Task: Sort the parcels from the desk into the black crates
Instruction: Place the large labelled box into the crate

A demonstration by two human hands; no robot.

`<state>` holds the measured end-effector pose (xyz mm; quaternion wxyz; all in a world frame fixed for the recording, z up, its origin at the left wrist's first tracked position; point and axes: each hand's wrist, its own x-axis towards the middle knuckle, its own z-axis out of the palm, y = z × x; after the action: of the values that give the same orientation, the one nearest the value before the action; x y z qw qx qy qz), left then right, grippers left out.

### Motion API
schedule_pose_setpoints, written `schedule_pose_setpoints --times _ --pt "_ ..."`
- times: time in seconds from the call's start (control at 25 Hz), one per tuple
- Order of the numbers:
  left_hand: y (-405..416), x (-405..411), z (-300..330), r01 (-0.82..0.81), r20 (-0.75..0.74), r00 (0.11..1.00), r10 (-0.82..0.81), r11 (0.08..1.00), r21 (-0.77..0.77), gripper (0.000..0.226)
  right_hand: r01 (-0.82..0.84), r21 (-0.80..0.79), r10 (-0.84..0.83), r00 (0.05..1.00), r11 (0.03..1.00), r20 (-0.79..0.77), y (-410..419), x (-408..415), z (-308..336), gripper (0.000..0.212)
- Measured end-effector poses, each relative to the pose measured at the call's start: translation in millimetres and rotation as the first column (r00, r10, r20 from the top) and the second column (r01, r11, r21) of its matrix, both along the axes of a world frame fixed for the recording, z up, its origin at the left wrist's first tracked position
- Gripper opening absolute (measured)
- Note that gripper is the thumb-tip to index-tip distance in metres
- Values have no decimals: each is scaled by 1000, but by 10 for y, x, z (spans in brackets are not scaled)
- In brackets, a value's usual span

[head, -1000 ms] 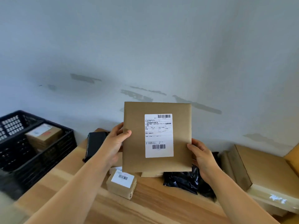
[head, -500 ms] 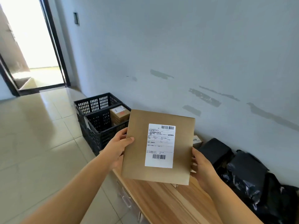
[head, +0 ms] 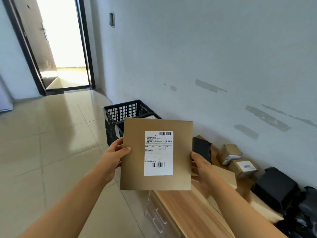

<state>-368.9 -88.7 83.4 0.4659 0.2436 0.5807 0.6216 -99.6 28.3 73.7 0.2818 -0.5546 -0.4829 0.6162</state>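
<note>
The left hand's thumb (head: 126, 150) lies across the front face of the flat brown parcel (head: 133, 157) near its left edge, with the other fingers behind it, so the hand (head: 114, 152) pinches that edge. The right hand (head: 199, 164) grips the opposite edge, thumb just over the front and fingers curled out of sight behind. A hold at both side edges keeps the thin, wide parcel upright and steady, and leaves its white shipping label (head: 158, 153) uncovered and facing the person, probably so it can be read to choose a crate.

The parcel hangs in the air over the left end of the surface (head: 193, 210), touching nothing but the hands. Beyond its top edge, on the floor against the wall and just past that left end, stand the black crates (head: 123, 110); the nearer one is mostly hidden by the parcel, and a pale box top peeks out inside it.

Along the back edge of the surface, by the wall, wait more parcels: a black pouch (head: 201, 150) just right of the held one, two small cardboard boxes (head: 230, 152) with labels, then dark plastic bags (head: 274, 188) toward the right end. A long flat carton (head: 223, 176) lies under the right wrist. They sit within reach for later turns; the sorting looks far from done.
</note>
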Motion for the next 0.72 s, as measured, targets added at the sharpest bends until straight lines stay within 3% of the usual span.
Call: schedule_pose_setpoints --times 0.24,0.72 --pt "238 -1458 -173 -19 -22 1000 17 999 -51 41 -65 -14 65 998 998 -2 285 -1490 -255 30" --pt "1386 -2871 -676 23 -28 999 -30 973 -228 42 -68 -160 63 997 985 -37 1365 -2793 -713 20"
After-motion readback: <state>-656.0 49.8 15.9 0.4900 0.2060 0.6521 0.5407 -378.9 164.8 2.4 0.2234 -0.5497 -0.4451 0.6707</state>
